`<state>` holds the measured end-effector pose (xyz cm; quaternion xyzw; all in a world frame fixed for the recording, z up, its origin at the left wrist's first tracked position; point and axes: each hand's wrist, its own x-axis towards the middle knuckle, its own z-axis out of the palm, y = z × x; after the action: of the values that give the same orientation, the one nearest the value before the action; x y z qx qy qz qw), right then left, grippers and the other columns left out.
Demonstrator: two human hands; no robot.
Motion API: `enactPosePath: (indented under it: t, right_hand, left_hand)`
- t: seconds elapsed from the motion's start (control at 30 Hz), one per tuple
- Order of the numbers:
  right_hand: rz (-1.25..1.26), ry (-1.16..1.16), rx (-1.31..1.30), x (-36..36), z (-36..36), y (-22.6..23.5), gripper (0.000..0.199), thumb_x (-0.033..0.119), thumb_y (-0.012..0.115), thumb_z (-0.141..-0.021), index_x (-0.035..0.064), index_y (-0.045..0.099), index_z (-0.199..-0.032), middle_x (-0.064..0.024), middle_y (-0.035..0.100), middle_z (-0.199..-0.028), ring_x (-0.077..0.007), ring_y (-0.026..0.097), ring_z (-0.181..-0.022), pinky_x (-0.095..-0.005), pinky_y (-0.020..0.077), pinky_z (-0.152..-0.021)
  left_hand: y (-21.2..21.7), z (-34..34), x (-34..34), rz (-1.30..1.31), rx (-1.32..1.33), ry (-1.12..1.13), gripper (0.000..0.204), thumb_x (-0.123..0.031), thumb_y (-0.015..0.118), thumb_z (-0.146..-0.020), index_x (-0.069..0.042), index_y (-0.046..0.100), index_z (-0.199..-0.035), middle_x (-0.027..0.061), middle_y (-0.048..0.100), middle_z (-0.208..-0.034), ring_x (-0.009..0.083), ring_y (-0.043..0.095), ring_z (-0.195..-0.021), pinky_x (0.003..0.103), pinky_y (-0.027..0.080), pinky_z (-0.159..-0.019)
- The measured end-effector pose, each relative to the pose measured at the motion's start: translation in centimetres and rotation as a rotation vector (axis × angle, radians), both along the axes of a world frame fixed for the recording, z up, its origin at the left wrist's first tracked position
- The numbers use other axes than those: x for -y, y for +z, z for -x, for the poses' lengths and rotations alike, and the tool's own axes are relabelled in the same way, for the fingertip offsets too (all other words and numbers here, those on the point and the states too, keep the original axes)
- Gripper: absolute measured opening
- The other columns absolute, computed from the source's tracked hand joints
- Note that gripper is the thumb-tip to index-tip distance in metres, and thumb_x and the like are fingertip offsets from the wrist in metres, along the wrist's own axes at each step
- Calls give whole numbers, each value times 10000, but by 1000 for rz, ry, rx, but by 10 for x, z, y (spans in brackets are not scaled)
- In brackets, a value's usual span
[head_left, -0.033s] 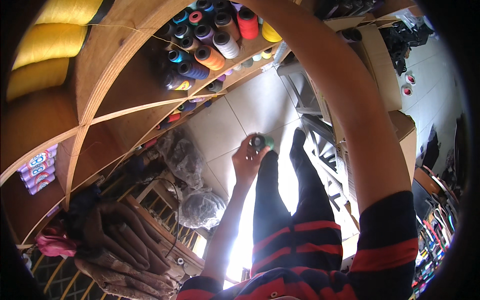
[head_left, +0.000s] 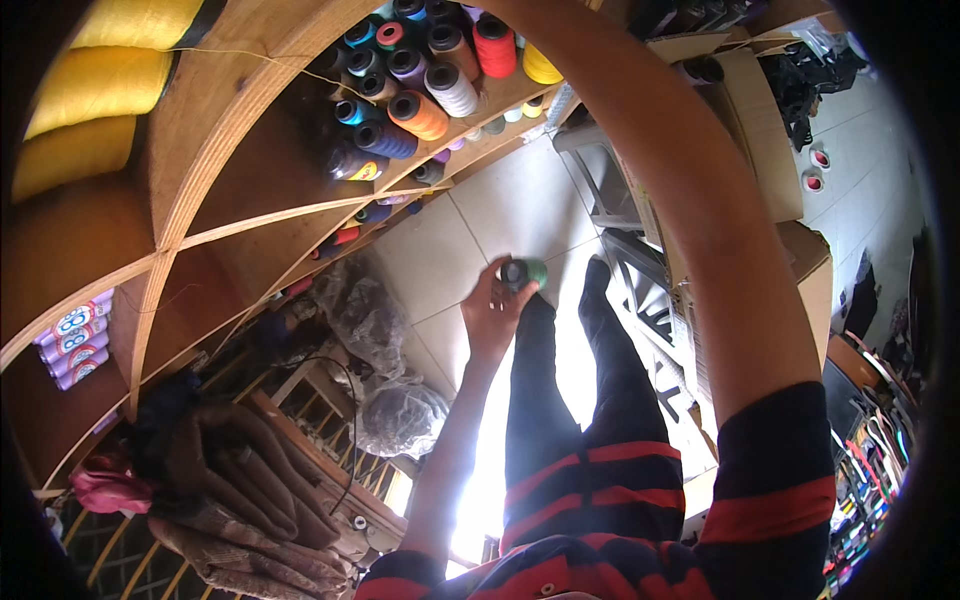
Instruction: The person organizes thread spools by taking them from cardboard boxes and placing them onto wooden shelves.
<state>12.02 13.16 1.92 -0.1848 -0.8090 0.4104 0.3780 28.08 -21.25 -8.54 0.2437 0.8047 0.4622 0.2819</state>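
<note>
In the head view, the left hand (head_left: 492, 312) is held low over the tiled floor (head_left: 470, 235), its fingers (head_left: 497, 277) clamped on a green spool (head_left: 524, 272) just above the person's dark-trousered legs. The right arm (head_left: 680, 200) reaches up past the wooden shelf (head_left: 240, 100) of coloured thread cones (head_left: 420, 112); its hand is out of the picture, so its fingers cannot be judged.

Left hand (head_left: 492, 312) held low, fingers curled closed; right arm raised overhead, its hand apparently out of view
</note>
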Motion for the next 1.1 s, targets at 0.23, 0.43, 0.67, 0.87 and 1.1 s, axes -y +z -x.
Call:
enactPosePath:
  t: [0.23, 0.43, 0.67, 0.87, 1.1]
  right_hand:
    - [-11, -1, 1, -4, 0, -4, 209, 123, 557, -863, 22, 610, -1038, -170, 629, -1013, -295, 588, -964, -407, 461, -840]
    - [-24, -9, 9, -11, -1, -8, 204, 115, 564, -855, 25, 613, -1031, -169, 630, -1005, -297, 589, -959, -410, 462, -836]
    - [-46, -29, 30, -13, 3, -17, 199, 106, 573, -845, 29, 616, -1023, -169, 630, -996, -300, 591, -953, -413, 464, -831]
    - [-59, -3, 21, -9, 5, -24, 195, 98, 580, -837, 33, 619, -1016, -168, 631, -989, -302, 593, -948, -415, 465, -827]
    - [-69, 17, -3, -12, 7, -28, 192, 88, 589, -827, 37, 622, -1008, -168, 631, -980, -305, 595, -943, -418, 466, -823]
  left_hand:
    - [4, 43, -77, -166, -93, -32, 459, -142, 809, -734, -23, 603, -1126, 34, 581, -618, 78, 525, -501, 237, 420, -475]
    - [28, 54, -113, -123, -184, -43, 474, -207, 807, -734, -26, 599, -1120, 71, 610, -622, 153, 582, -505, 280, 465, -508]
    - [58, 79, -152, -19, -551, -67, 468, -265, 769, -764, -53, 589, -1140, 86, 641, -606, 243, 649, -558, 358, 508, -539]
    - [61, 109, -177, 41, -669, -89, 462, -264, 716, -783, -97, 546, -1179, 154, 660, -721, 369, 653, -673, 460, 523, -608]
    - [56, 113, -186, 87, -797, -67, 475, -250, 693, -791, -109, 513, -1207, 190, 667, -849, 383, 654, -756, 463, 531, -632]
